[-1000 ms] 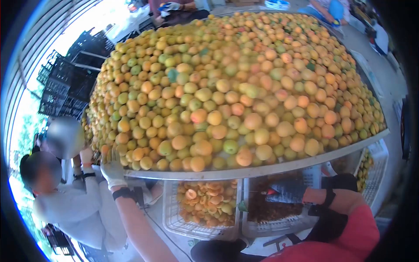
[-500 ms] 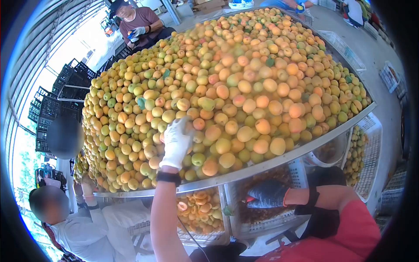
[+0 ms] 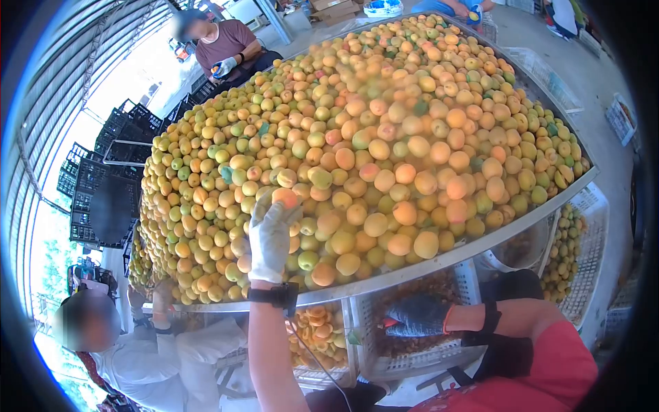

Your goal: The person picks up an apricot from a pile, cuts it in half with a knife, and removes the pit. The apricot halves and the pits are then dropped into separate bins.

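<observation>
My left hand (image 3: 269, 240), in a white glove, reaches over the heap of apricots (image 3: 206, 199). Its fingers are closed around an orange apricot (image 3: 285, 198). My right hand (image 3: 420, 315), in a dark glove with an orange cuff, is low beside the table, above a white crate (image 3: 412, 364) with brown, wet-looking bits in it. The right fingers are curled, and a small red part shows at their tip; what it belongs to I cannot make out. Left of that crate, halved apricots (image 3: 319, 343) fill another crate below the metal table edge (image 3: 439, 264).
A person in grey (image 3: 137, 357) sits at the left with a hand at the heap. Across the table sits a person in a maroon shirt (image 3: 226, 48). Black crates (image 3: 103, 185) are stacked at left. A crate of greenish apricots (image 3: 563, 254) stands at right.
My left hand has closed on an apricot and lifted it slightly from the heap. My right hand stays nearly in place. The view has shifted a little.
</observation>
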A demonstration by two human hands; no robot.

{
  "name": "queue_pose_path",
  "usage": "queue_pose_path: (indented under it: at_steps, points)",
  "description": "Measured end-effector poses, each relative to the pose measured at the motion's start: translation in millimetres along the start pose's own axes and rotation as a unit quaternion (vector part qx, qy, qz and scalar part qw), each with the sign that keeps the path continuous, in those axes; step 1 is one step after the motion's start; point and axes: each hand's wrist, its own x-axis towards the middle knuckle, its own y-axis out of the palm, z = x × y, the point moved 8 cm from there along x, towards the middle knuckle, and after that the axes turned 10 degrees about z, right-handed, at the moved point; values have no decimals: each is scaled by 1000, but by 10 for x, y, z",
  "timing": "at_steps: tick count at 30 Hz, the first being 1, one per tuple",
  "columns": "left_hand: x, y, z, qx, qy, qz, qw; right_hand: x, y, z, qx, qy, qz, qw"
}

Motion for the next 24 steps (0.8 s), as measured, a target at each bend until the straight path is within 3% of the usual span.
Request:
queue_pose_path:
  at_steps: [5, 8, 10, 14, 17, 18, 20, 22, 23, 24]
  points:
    - [-273, -51, -155, -209, 40, 17, 977, 59, 143, -92, -15, -21, 10, 1000]
    - [-510, -557, -176, -166, 92, -56, 980, 150, 219, -83, -17, -41, 27, 999]
    - [-753, -963, -278, -145, 128, -138, 971, 203, 267, -97, -32, 1, 27, 999]
    - [-1411, -1807, -577, -84, 125, -301, 942, 266, 286, -31, -58, -1, 36, 998]
    - [-1943, -2903, -633, -53, 159, -423, 891, 370, 403, -118, -79, -1, 52, 996]
    - [-2089, -3151, -670, -61, 124, -412, 900, 404, 431, -141, -91, 1, 61, 994]
    - [-2190, -3534, -845, -82, 169, -409, 893, 450, 477, -164, -95, 17, 73, 993]
    - [-2203, -3525, -1174, -96, 190, -416, 884, 488, 501, -185, -96, 34, 81, 992]
    - [-2238, -3712, -1315, 67, 179, -368, 910, 501, 508, -194, -92, 41, 88, 991]
    - [-2317, -4116, -1153, -88, 131, -356, 921, 505, 526, -209, -87, 49, 93, 991]
